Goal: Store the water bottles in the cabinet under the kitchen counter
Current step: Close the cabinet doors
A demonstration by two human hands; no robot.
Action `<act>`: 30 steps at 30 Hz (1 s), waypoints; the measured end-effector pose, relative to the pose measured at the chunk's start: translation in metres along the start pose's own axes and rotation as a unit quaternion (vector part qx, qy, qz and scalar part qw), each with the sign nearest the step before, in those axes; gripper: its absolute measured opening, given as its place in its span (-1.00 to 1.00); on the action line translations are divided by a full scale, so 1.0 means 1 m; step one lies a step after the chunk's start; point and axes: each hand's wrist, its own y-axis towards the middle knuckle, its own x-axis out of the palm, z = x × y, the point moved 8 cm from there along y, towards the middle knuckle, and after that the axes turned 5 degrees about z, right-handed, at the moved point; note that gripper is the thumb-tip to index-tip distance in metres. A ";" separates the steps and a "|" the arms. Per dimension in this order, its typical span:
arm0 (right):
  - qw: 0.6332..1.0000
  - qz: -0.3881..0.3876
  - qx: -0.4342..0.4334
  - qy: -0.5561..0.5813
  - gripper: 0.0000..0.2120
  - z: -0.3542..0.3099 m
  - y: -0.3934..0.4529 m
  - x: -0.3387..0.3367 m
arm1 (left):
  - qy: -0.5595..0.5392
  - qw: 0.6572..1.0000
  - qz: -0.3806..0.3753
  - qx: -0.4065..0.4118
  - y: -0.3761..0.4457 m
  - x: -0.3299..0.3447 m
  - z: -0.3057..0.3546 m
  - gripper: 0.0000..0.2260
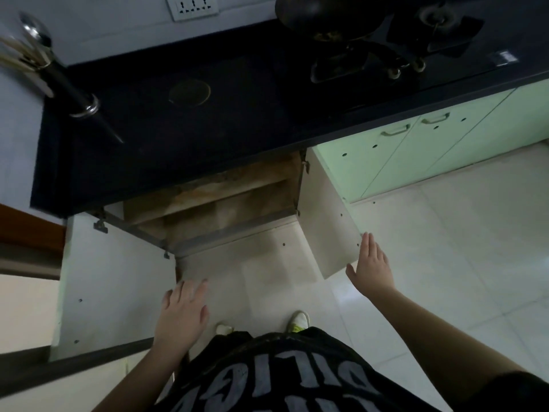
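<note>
You are standing at the dark desk (184, 120) and looking straight down at the cabinet (219, 203) beneath it, which has both doors swung wide. Your left hand (182, 310) is released, fingers straight and spread, lying at the outer edge of the left door (113, 281); whether it actually touches the panel you cannot tell from here. Your right hand (371, 266) is also released, palm flat and fingers together, its fingertips right at the free edge of the right door (326, 221). Neither of your hands holds anything. Inside the cabinet you can see a brownish, stained shelf (225, 191) and the floor of the compartment below it. No water bottles show anywhere in this view, so you cannot say where they are. On the desk a black wok (329, 16) sits on the gas stove (401, 43) at the upper right, and a round ring (190, 92) is set into the surface further left. A holder of utensils (26, 46) sticks in from the upper left, and a white wall socket (192, 7) is above the desk. Green cabinet doors (416, 144) with handles run off to the right. Your shoes (300, 321) stand on the pale tiled floor (445, 263), just above your black printed shirt (282, 379).
</note>
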 end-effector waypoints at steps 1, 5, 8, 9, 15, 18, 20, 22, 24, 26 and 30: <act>1.000 0.002 0.000 0.008 -0.14 -0.006 -0.003 0.003 | 0.001 1.000 -0.002 -0.011 -0.004 0.003 -0.008 -0.48; 0.996 -0.024 -0.038 0.074 -0.12 -0.041 -0.023 0.019 | 0.004 0.997 -0.040 -0.061 -0.019 0.018 -0.037 -0.52; 0.986 -0.056 -0.072 0.143 -0.13 -0.083 -0.036 0.026 | -0.008 0.995 -0.052 -0.089 -0.024 0.023 -0.055 -0.47; 0.979 -0.065 -0.075 0.178 -0.14 -0.100 -0.038 0.026 | -0.013 0.993 -0.051 -0.101 -0.026 0.021 -0.062 -0.46; 0.898 -0.193 -0.017 0.395 -0.23 -0.209 -0.029 0.038 | -0.015 0.985 -0.044 -0.167 -0.042 0.025 -0.127 -0.40; 0.857 -0.222 -0.003 0.465 -0.37 -0.254 -0.016 0.045 | -0.024 0.981 -0.029 -0.193 -0.052 0.023 -0.162 -0.37; 0.848 -0.214 0.012 0.485 -0.41 -0.274 -0.006 0.046 | -0.023 0.976 -0.014 -0.217 -0.058 0.021 -0.186 -0.38; 0.845 -0.202 0.037 0.493 -0.43 -0.283 0.003 0.051 | -0.024 0.972 0.003 -0.234 -0.065 0.022 -0.208 -0.39; 0.847 -0.195 0.049 0.493 -0.54 -0.291 0.013 0.056 | -0.030 0.970 0.010 -0.242 -0.071 0.028 -0.229 -0.41; 0.856 -0.188 0.061 0.477 -0.72 -0.299 0.022 0.055 | -0.032 0.967 0.010 -0.254 -0.077 0.035 -0.244 -0.38; 0.875 -0.186 0.104 0.434 -0.67 -0.307 0.030 0.047 | -0.067 0.949 -0.025 -0.306 -0.078 0.050 -0.267 -0.30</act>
